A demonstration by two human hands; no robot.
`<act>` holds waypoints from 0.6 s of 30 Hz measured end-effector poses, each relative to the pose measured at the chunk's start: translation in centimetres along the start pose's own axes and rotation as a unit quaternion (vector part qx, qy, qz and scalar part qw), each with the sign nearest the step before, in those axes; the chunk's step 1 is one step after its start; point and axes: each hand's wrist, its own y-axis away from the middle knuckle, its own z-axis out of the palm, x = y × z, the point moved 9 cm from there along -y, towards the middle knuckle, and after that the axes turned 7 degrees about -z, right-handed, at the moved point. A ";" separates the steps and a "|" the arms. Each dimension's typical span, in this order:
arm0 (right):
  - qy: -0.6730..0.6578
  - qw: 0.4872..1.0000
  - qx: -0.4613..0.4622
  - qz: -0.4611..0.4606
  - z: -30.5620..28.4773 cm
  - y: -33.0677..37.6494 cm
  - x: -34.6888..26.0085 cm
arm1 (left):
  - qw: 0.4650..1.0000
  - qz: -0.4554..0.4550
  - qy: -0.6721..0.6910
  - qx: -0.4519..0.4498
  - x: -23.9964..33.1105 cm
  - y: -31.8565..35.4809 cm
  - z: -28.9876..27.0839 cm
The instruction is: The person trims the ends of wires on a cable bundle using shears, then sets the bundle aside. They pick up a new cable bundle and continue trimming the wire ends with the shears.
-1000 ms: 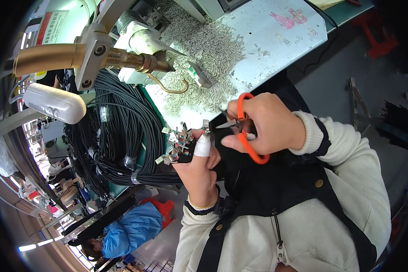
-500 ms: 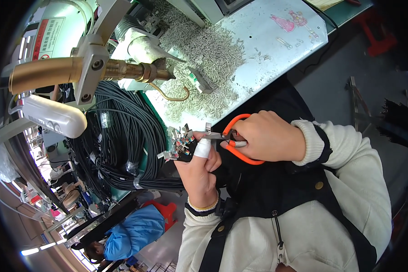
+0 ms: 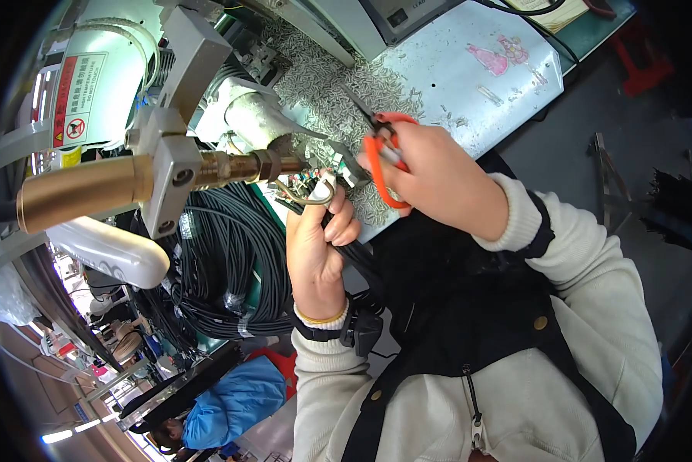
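Observation:
My left hand (image 3: 315, 250), a white wrap on one finger, is closed around cable ends with small metal connectors and coloured wires (image 3: 309, 179). They lie right beside the brass nozzle (image 3: 288, 165), partly hidden by the curved metal hook (image 3: 306, 202) in front of my fingers. My right hand (image 3: 446, 173) grips orange-handled pliers (image 3: 378, 171). Their dark, slightly blurred jaws (image 3: 359, 106) point up and left, over a heap of small metal pieces (image 3: 384, 92), apart from the connectors.
A brass-coloured tube (image 3: 92, 192) on a metal bracket reaches in from the left, above coiled black cables (image 3: 230, 239). The heap lies on a pale metal tabletop (image 3: 469, 115). A grey machine box (image 3: 407, 19) stands behind. Lower left, a person in blue (image 3: 234, 404) sits farther off.
My left hand has moved up with the connectors to the nozzle. The pliers, then at the connectors, have risen away with my right hand, and their jaws have swung upward.

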 end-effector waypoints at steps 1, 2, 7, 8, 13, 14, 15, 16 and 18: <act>-0.024 0.999 -0.016 0.028 0.4 -0.5 0.4 | 1.000 0.008 -0.023 0.010 0.2 -0.1 0.0; -0.025 0.999 -0.016 0.028 0.5 -1.0 0.2 | 1.000 0.007 -0.024 0.011 0.4 -0.3 -0.1; -0.150 0.977 -0.078 0.127 2.5 -1.6 1.6 | 0.997 0.018 -0.067 0.027 1.1 -0.7 -0.6; -0.161 0.978 -0.069 0.117 2.6 -1.6 1.5 | 0.997 0.015 -0.069 0.021 1.2 -0.7 -0.6; -0.178 0.974 -0.057 0.128 2.7 -1.6 1.6 | 0.997 -0.003 -0.071 0.032 1.2 -0.7 -0.7; -0.178 0.974 -0.057 0.127 2.7 -1.6 1.5 | 0.997 -0.002 -0.072 0.032 1.3 -0.7 -0.7; -0.180 0.973 -0.059 0.130 2.7 -1.6 1.4 | 0.996 0.001 -0.077 0.034 1.3 -0.6 -0.7; -0.182 0.972 -0.062 0.134 2.8 -1.6 1.4 | 0.996 0.004 -0.083 0.035 1.3 -0.5 -0.7; -0.183 0.972 -0.062 0.137 2.7 -1.6 1.5 | 0.995 0.006 -0.090 0.034 1.3 -0.5 -0.6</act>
